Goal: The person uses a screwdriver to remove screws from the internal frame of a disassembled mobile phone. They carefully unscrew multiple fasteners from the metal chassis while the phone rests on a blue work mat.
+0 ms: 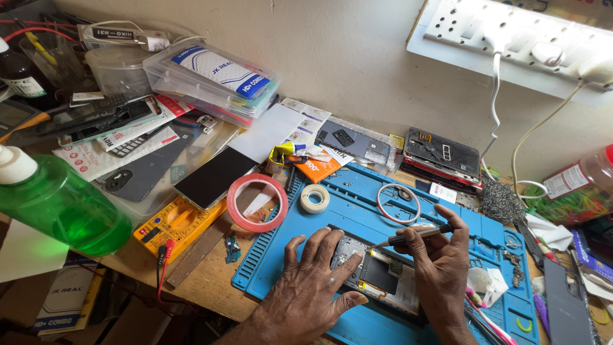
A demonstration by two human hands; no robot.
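Pressing flat with open left hand on opened phone lying crosswise on blue mat, pinching thin screwdriver in closed right hand, tip pointing left at phone's upper edge.

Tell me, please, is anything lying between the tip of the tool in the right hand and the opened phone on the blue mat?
Nothing visible does. The right hand holds the thin tool with its tip down at the top edge of the opened phone, which the left hand steadies on the blue mat. The nearby tape rolls lie clear of it.
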